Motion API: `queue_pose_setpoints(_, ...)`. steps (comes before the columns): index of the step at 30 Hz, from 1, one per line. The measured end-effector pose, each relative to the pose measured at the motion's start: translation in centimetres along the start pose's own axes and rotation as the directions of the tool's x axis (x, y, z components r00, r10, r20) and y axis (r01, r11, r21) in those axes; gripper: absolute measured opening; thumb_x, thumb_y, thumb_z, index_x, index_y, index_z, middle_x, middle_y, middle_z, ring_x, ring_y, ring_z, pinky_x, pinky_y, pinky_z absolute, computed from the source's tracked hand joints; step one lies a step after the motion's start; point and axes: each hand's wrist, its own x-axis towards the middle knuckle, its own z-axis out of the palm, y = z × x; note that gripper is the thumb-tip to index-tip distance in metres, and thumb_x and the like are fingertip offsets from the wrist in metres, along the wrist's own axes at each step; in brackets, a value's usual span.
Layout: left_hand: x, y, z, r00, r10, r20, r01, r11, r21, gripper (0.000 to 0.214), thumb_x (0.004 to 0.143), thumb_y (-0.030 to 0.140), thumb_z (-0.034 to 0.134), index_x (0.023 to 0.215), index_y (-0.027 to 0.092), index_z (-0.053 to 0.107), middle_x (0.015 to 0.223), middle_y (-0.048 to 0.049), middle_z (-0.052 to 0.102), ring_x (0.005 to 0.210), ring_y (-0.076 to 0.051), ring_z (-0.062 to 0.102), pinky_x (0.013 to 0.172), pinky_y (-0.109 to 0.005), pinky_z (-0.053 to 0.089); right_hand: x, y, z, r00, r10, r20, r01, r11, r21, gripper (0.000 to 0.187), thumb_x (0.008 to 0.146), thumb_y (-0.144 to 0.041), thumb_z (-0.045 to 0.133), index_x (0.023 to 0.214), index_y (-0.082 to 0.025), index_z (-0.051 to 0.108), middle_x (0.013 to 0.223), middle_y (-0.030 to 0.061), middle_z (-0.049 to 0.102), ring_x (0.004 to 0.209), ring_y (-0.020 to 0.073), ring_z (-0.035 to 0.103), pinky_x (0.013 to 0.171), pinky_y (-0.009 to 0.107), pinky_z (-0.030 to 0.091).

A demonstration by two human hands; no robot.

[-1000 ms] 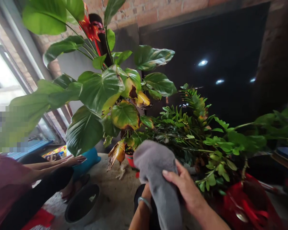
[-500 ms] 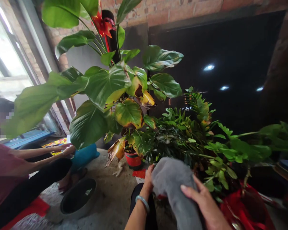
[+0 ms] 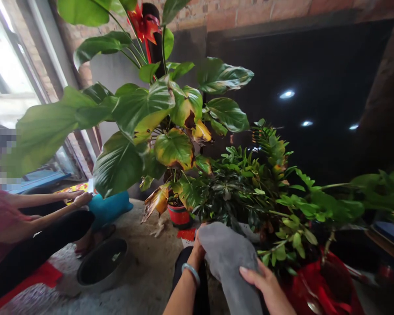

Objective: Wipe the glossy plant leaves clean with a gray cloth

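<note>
A soft grey plush fabric piece (image 3: 230, 258), shaped like a bent tube, is held up in front of my knees. At its upper left end is my left hand (image 3: 199, 245), with a pale bangle on the wrist; its fingers are mostly hidden behind or inside the fabric. My right hand (image 3: 265, 280) grips the lower right side, thumb on top and fingers behind. What, if anything, fills the fabric cannot be seen.
A large-leaved plant in a red pot (image 3: 180, 216) stands ahead, with bushy plants (image 3: 249, 188) beside it. At left a seated person (image 3: 36, 218) holds something by a blue bag (image 3: 110, 209). A dark basin (image 3: 101, 267) sits on the floor; a red bag (image 3: 328, 284) is at right.
The grey fabric and both hands have shifted slightly left and down in view. Its top end now looks flatter and more stretched. The other person's hands have moved a little left and upward.
</note>
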Motion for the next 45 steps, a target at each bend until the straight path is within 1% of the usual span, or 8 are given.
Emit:
queue_pose_setpoints(7, -0.7, -0.5, 0.3, 1.000, -0.009, 0.022, 0.016, 0.947, -0.320, 0.018, 0.058, 0.016, 0.059, 0.076, 0.016, 0.065, 0.060, 0.0018, 0.061, 0.058, -0.014, 0.053, 0.056, -0.022, 0.042, 2.6, -8.7, -0.4, 0.836, -0.368, -0.406, 0.457, 0.877, 0.146, 0.060, 0.043, -0.028, 0.082, 0.100, -0.024, 0.068, 0.073, -0.0015, 0.075, 0.081, 0.0285, 0.069, 0.078, 0.041, 0.054)
queue_pose_setpoints(12, -0.4, -0.6, 0.3, 1.000, -0.008, -0.008, 0.005, 0.949, -0.315, 0.012, 0.055, 0.022, 0.061, 0.066, 0.017, 0.063, 0.055, 0.0032, 0.055, 0.057, -0.014, 0.047, 0.057, -0.023, 0.037, 3.9, -3.0, -1.9, 0.969, -0.001, -0.245, 0.043, 0.985, 0.167, 0.032, 0.049, -0.039, 0.079, 0.075, -0.025, 0.069, 0.074, 0.0029, 0.077, 0.093, 0.0338, 0.068, 0.081, 0.048, 0.055)
queue_pose_setpoints(16, 0.2, -0.8, 0.6, 0.998, -0.021, -0.056, 0.002, 0.947, -0.321, 0.016, 0.058, 0.031, 0.065, 0.055, 0.017, 0.058, 0.049, 0.0051, 0.046, 0.053, -0.011, 0.040, 0.053, -0.023, 0.032, 0.9, 1.5, -1.6, 0.983, 0.050, -0.174, -0.029, 0.992, 0.121, 0.028, 0.043, -0.033, 0.084, 0.065, -0.024, 0.069, 0.076, 0.0069, 0.078, 0.100, 0.0366, 0.066, 0.087, 0.046, 0.053)
queue_pose_setpoints(19, 0.5, -1.0, 1.0, 0.997, -0.038, -0.063, 0.015, 0.942, -0.335, 0.022, 0.058, 0.036, 0.065, 0.050, 0.018, 0.055, 0.046, 0.0057, 0.043, 0.051, -0.011, 0.038, 0.052, -0.023, 0.031, -0.3, -0.8, -0.5, 0.991, 0.075, -0.112, -0.055, 0.983, 0.173, 0.034, 0.047, -0.040, 0.082, 0.073, -0.022, 0.070, 0.078, 0.0074, 0.078, 0.096, 0.0372, 0.068, 0.085, 0.047, 0.053)
queue_pose_setpoints(24, 0.2, -0.5, 1.0, 0.997, -0.031, -0.065, 0.005, 0.931, -0.365, 0.023, 0.060, 0.039, 0.060, 0.056, 0.017, 0.063, 0.051, 0.0022, 0.053, 0.054, -0.013, 0.045, 0.054, -0.024, 0.035, 2.4, -7.3, -0.1, 0.929, -0.203, -0.310, 0.280, 0.933, 0.225, 0.050, 0.043, -0.028, 0.082, 0.091, -0.022, 0.070, 0.069, -0.0002, 0.076, 0.084, 0.0330, 0.071, 0.081, 0.046, 0.054)
queue_pose_setpoints(33, 0.2, -0.2, 0.7, 0.997, -0.067, -0.049, 0.046, 0.934, -0.354, 0.014, 0.055, 0.030, 0.060, 0.051, 0.017, 0.061, 0.045, 0.0051, 0.046, 0.050, -0.011, 0.039, 0.049, -0.023, 0.030, 2.3, 1.9, -1.5, 0.975, 0.220, -0.027, -0.219, 0.975, 0.049, 0.029, 0.048, -0.041, 0.080, 0.065, -0.020, 0.071, 0.070, 0.0085, 0.077, 0.094, 0.0361, 0.069, 0.083, 0.046, 0.053)
queue_pose_setpoints(41, -0.1, -0.3, 1.0, 0.993, -0.114, -0.019, 0.096, 0.905, -0.415, 0.012, 0.054, 0.028, 0.066, 0.057, 0.016, 0.062, 0.046, 0.0057, 0.047, 0.050, -0.011, 0.042, 0.050, -0.023, 0.032, 2.5, -8.2, 0.4, 0.912, -0.248, -0.326, 0.310, 0.938, 0.153, 0.059, 0.046, -0.030, 0.081, 0.103, -0.021, 0.069, 0.078, 0.0032, 0.078, 0.086, 0.0334, 0.071, 0.082, 0.045, 0.054)
queue_pose_setpoints(45, 0.0, -0.6, 0.9, 0.979, -0.199, -0.048, 0.139, 0.818, -0.559, 0.017, 0.048, 0.019, 0.066, 0.064, 0.016, 0.065, 0.047, 0.0058, 0.052, 0.048, -0.010, 0.044, 0.047, -0.022, 0.032, 4.8, -6.1, -1.2, 0.966, -0.072, -0.248, 0.127, 0.969, 0.212, 0.042, 0.049, -0.033, 0.078, 0.089, -0.021, 0.071, 0.072, 0.0044, 0.077, 0.088, 0.0341, 0.071, 0.079, 0.047, 0.055)
